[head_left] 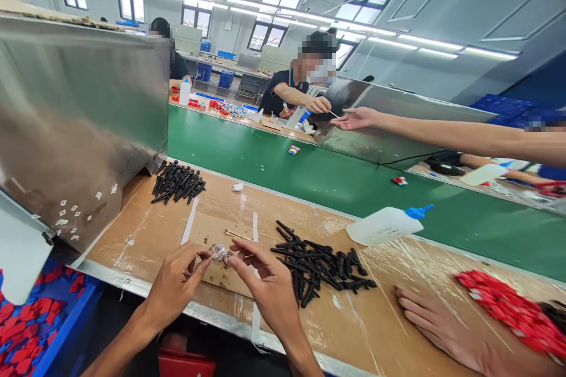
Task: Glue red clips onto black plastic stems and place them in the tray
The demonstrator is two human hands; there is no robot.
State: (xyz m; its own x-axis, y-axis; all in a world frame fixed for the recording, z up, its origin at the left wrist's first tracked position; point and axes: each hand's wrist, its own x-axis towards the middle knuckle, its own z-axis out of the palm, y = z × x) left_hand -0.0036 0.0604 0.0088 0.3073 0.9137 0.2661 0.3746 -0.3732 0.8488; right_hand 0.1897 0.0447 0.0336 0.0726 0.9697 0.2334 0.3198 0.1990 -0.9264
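Note:
My left hand and my right hand are both closed in a pinch on a small clear plastic bag between them. Thin ring-like shapes show inside the bag, too small to make out. Beneath it lies a stained piece of cardboard. Just beyond my right fingers is a cotton swab. A pile of black plastic rods spreads to the right of my right hand, and another black pile sits farther off at the left.
A white squeeze bottle lies on its side near the green belt. Metal panel stands left; blue bin holds red parts. A neighbour's hand rests near red pieces. Two people's hands meet across the belt over a thin stick.

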